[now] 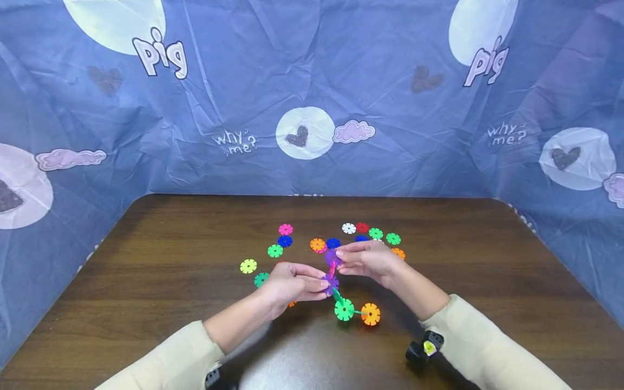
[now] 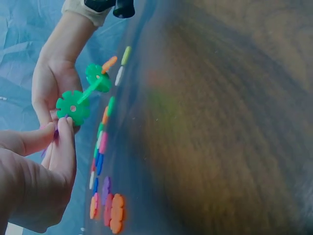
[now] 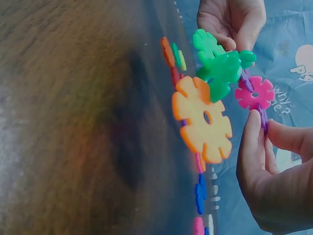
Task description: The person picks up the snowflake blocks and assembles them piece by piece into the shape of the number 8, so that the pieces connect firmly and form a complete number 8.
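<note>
Both hands hold one chain of slotted, flower-shaped plastic discs over the table. My left hand pinches a purple disc between thumb and fingers. Just above and to its right, my right hand pinches another purple disc at the chain's end. A pink disc joins the two purple ones in the right wrist view. Beyond the left hand, green discs lead on to an orange disc at the free end. The fingertips partly hide both purple discs.
Loose discs lie scattered on the brown wooden table: a yellow disc at left, a pink disc and white disc farther back, and a green disc at right. A blue printed cloth hangs behind the table.
</note>
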The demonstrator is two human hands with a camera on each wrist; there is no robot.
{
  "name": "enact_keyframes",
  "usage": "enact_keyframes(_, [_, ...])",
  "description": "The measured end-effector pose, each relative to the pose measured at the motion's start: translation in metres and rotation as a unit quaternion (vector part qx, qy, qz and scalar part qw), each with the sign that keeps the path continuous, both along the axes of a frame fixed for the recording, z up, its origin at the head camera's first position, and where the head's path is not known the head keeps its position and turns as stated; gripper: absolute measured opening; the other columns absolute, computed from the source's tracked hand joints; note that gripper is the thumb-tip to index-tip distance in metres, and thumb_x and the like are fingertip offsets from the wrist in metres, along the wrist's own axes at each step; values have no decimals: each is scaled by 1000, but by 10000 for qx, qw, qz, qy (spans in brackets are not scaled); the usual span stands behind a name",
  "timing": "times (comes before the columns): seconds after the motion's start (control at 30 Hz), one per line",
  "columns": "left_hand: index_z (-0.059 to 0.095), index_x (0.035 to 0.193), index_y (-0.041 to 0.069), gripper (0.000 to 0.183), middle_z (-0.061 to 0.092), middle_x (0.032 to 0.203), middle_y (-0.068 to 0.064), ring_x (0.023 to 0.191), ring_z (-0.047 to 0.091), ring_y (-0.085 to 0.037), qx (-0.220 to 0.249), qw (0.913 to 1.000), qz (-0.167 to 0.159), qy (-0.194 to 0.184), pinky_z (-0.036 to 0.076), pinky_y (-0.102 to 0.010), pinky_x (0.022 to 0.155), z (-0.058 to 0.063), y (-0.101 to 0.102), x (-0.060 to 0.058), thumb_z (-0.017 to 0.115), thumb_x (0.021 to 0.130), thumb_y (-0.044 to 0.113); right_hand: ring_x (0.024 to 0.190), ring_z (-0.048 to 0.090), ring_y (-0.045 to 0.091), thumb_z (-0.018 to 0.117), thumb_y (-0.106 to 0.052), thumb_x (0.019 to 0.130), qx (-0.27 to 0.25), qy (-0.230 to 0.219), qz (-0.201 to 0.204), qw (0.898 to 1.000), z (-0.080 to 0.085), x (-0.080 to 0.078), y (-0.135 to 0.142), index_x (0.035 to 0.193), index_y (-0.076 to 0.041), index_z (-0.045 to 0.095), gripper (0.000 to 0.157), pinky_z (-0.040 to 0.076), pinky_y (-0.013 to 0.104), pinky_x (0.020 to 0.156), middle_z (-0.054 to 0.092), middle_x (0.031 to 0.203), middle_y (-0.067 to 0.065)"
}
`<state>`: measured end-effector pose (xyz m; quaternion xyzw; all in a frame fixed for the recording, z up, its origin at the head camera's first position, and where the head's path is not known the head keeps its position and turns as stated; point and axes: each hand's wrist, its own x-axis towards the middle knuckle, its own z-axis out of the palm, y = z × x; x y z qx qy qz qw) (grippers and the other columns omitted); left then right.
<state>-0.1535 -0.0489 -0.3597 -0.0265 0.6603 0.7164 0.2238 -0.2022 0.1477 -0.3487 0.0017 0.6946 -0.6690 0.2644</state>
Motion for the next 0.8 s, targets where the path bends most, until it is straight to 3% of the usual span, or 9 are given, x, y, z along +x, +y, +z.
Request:
enact_keyframes(0.17, [66, 104, -12, 22, 75, 88, -16, 73, 72, -15, -310, 9993, -84, 204, 60, -36, 78, -4, 3, 2, 67, 87, 2, 68, 69, 9, 59, -7, 94, 115, -57, 15, 9999, -4, 1, 1, 125, 17, 50, 40, 60, 25, 74, 71, 75, -3])
enact_keyframes(0.33, [69, 101, -8, 20, 75, 90, -17, 70, 70, -12, -676, 9966, 279, 368, 61, -31, 75, -1, 5, -5, 68, 87, 6, 66, 69, 9, 60, -5, 93, 154, -25, 57, 9999, -5, 0, 1, 122, 18, 52, 38, 60, 25, 71, 70, 72, -2])
enact_keyframes(0.53, [68, 101, -9, 19, 74, 83, -14, 65, 68, -10, -470, 9965, 637, 279, 60, -27, 71, 3, 7, -15, 68, 87, 3, 66, 69, 10, 62, -6, 92, 451, 121, 426, 9980, -2, -1, -3, 120, 16, 57, 36, 60, 26, 70, 71, 74, -1])
enact_keyframes(0.8, [67, 101, -11, 17, 72, 79, -8, 64, 66, -8, -410, 9968, 671, 161, 60, -24, 69, -1, 10, -11, 66, 86, -1, 63, 69, 10, 64, -5, 90, 645, 231, 621, 9957, -7, 0, -9, 114, 16, 61, 32, 60, 27, 68, 70, 71, 1])
